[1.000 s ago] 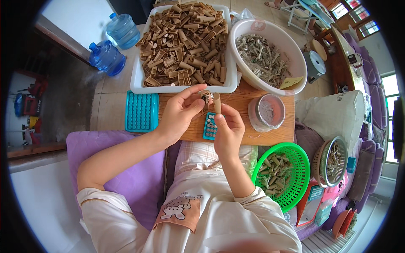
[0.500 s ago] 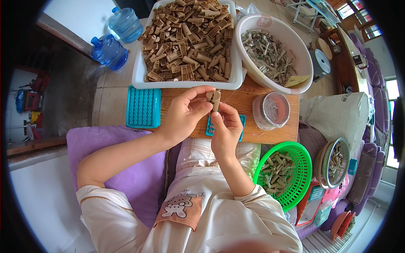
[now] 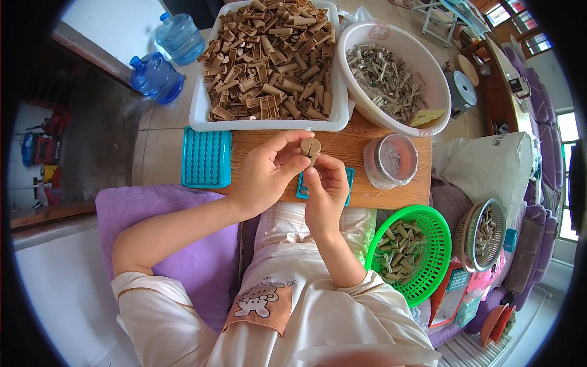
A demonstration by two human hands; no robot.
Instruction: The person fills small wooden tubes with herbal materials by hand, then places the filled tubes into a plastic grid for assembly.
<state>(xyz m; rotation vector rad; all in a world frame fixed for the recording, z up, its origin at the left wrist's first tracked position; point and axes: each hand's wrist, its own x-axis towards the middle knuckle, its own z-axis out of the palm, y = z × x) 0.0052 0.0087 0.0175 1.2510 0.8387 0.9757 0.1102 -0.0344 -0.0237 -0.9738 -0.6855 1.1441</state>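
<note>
Tan plastic piece (image 3: 310,148), small and cylinder-like, now raised slightly higher above the wooden board (image 3: 342,153) than half a second ago, and nearer the white tray (image 3: 202,116) of brown parts. Left of the board: teal grid tray (image 3: 206,157). Left hand (image 3: 266,174), forearm angled up from the lower left, pinches the piece between thumb and forefinger. Right hand (image 3: 324,192), wrist upright beneath the piece, fingertips pressed against its lower end. Right of the board: lidded round tub (image 3: 391,161), green basket (image 3: 411,252).
</note>
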